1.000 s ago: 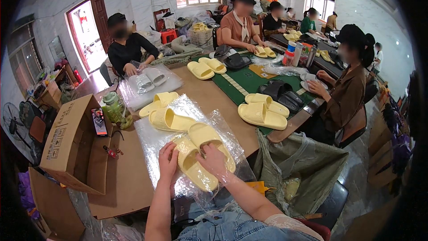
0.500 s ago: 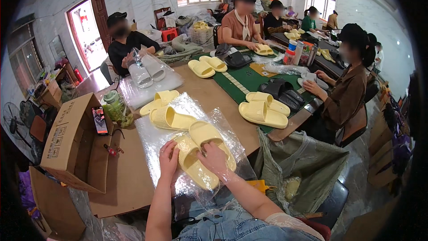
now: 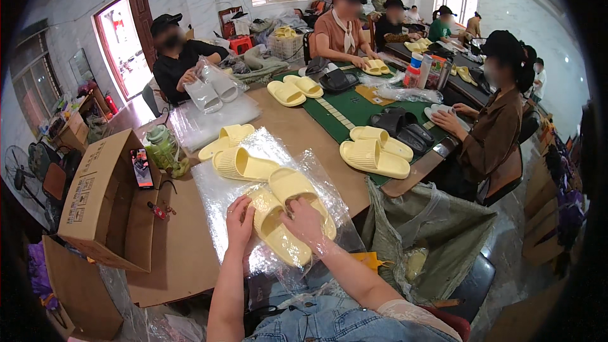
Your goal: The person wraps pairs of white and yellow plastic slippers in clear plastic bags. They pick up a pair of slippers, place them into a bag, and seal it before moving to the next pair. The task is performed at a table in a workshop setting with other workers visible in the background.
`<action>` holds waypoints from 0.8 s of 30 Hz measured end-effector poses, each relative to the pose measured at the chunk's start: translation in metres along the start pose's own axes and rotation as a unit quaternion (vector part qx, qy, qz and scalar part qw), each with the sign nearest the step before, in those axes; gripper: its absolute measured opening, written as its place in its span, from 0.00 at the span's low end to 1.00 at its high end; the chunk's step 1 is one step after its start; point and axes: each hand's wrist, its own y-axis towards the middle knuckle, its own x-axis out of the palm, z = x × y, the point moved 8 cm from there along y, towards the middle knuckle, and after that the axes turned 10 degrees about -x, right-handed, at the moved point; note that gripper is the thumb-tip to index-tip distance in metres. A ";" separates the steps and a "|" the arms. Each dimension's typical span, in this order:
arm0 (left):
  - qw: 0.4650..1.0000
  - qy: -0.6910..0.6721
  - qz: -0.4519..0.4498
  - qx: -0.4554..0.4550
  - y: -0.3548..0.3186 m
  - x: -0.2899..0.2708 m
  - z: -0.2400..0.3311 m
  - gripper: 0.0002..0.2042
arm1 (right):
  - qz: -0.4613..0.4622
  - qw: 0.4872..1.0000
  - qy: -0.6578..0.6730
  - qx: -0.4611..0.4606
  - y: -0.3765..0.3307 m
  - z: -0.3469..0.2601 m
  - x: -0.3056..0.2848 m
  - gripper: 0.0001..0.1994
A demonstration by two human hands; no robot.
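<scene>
Head view shows a pair of yellow slippers [image 3: 286, 214] lying side by side on a clear plastic bag [image 3: 218, 187] at the near edge of the brown worktop [image 3: 297, 130]. Left hand [image 3: 239, 223] rests flat on the plastic against the left slipper, its grip released. Right hand [image 3: 305, 221] lies over the heel of the right slipper, fingers [image 3: 292, 206] curled onto it in a loose hold. Just beyond the pair, a second pair of yellow slippers [image 3: 233, 155] lies on the same plastic. Left of the pair stands an open cardboard box [image 3: 101, 202] with a phone [image 3: 142, 168] propped on its flap. Right of the pair, across the worktop corner, a third yellow pair [image 3: 375, 151] sits on a green mat [image 3: 351, 107]. Far beyond, a person [image 3: 180, 57] holds white slippers [image 3: 212, 85] in plastic.
</scene>
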 end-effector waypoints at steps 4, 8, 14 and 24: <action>1.000 0.012 0.004 0.006 0.001 0.000 -0.002 0.14 | 0.009 1.000 0.001 -0.009 0.000 -0.001 -0.002 0.20; 1.000 -0.008 0.005 -0.003 -0.001 0.000 -0.001 0.14 | 0.024 1.000 -0.003 -0.017 -0.001 -0.001 -0.001 0.20; 1.000 0.018 0.003 0.012 0.001 0.000 -0.003 0.14 | 0.010 1.000 -0.007 -0.002 0.000 -0.001 -0.001 0.19; 1.000 0.013 -0.003 0.005 0.000 0.000 0.000 0.14 | 0.033 0.999 0.013 -0.014 -0.002 -0.001 -0.004 0.18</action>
